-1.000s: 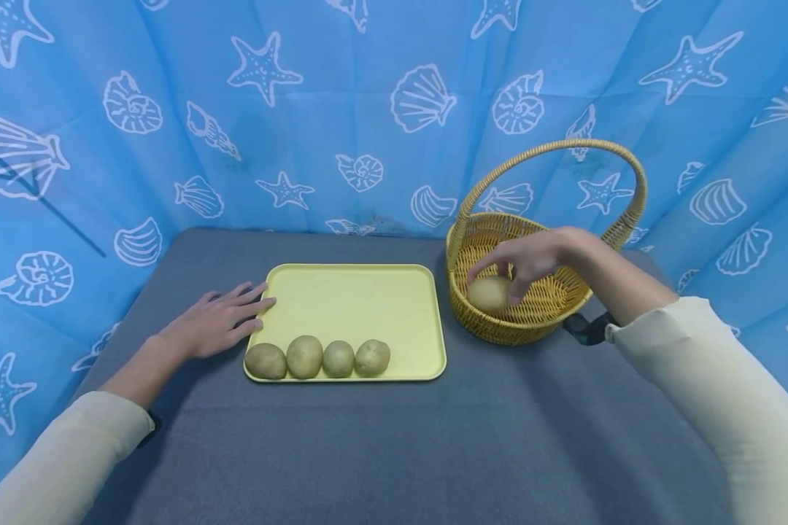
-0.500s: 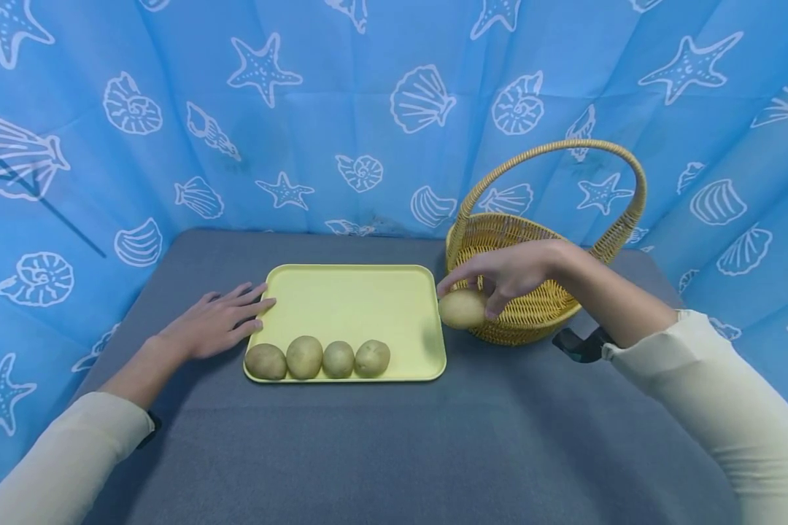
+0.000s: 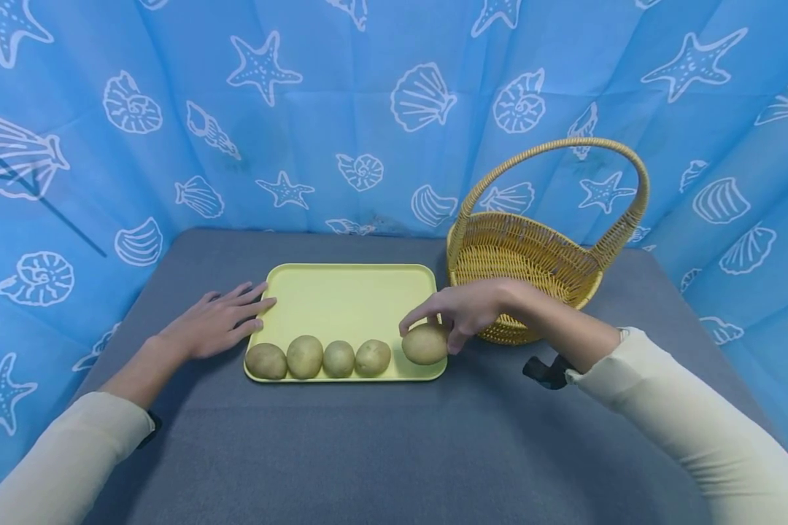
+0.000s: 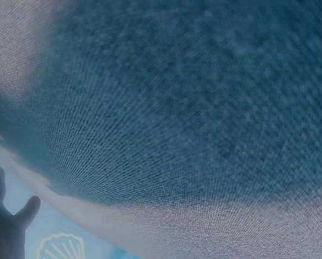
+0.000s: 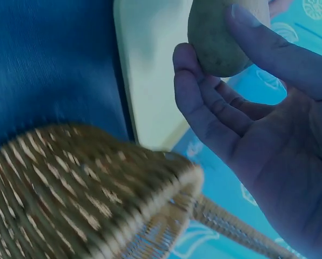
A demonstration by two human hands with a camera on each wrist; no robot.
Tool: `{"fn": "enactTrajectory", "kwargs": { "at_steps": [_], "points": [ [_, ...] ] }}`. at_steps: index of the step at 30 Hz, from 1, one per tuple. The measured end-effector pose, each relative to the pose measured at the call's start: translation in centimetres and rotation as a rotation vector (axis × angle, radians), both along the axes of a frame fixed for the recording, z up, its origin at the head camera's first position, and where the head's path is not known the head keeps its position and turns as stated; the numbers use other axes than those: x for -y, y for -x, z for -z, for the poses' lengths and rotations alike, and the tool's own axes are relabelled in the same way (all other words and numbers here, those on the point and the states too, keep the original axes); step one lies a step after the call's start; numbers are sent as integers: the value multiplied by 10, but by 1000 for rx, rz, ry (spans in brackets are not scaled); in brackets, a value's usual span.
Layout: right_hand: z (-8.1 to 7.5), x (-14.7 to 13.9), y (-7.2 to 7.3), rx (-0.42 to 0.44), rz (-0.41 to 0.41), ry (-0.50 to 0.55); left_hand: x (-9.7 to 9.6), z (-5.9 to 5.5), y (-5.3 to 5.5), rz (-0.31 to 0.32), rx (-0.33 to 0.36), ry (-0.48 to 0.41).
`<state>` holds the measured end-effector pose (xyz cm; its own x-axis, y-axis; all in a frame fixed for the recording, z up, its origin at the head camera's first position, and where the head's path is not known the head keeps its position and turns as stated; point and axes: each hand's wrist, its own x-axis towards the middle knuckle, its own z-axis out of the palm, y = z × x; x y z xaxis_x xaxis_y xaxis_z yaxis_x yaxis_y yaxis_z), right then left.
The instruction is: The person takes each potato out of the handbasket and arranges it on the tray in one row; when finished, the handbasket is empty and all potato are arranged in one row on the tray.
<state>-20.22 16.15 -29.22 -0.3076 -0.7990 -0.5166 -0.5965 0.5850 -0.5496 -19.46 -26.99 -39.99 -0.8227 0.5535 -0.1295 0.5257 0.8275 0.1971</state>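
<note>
Over the right front corner of a pale yellow tray [image 3: 348,299], my right hand [image 3: 462,310] grips a potato [image 3: 425,344] between thumb and fingers. In the right wrist view the thumb presses one side of this potato [image 5: 217,40], and whether it touches the tray cannot be told. Several potatoes stand in a row along the tray's front edge, the rightmost potato [image 3: 372,357] closest to the held one. My left hand [image 3: 219,321] lies with fingers spread, its fingertips on the tray's left rim. Only part of that hand [image 4: 7,216] shows in the left wrist view.
A wicker basket [image 3: 519,240] with a tall arched handle [image 3: 558,148] stands right of the tray, just behind my right forearm. No potato shows in its visible part. Grey cloth [image 3: 341,452] covers the table, and a blue shell-patterned curtain [image 3: 315,131] hangs behind.
My right hand has carried the potato out of the basket, leftward and toward me, to above the tray's right front corner. The left hand has stayed still.
</note>
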Motion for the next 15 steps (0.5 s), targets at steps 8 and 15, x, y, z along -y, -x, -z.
{"fn": "enactTrajectory", "kwargs": {
  "at_steps": [8,15],
  "points": [
    [27,8,-1,28,-30,52,-1,-1,0,-1,0,-1],
    [44,8,0,104,26,111,-1,-1,0,1,-2,-2]
  ]
}}
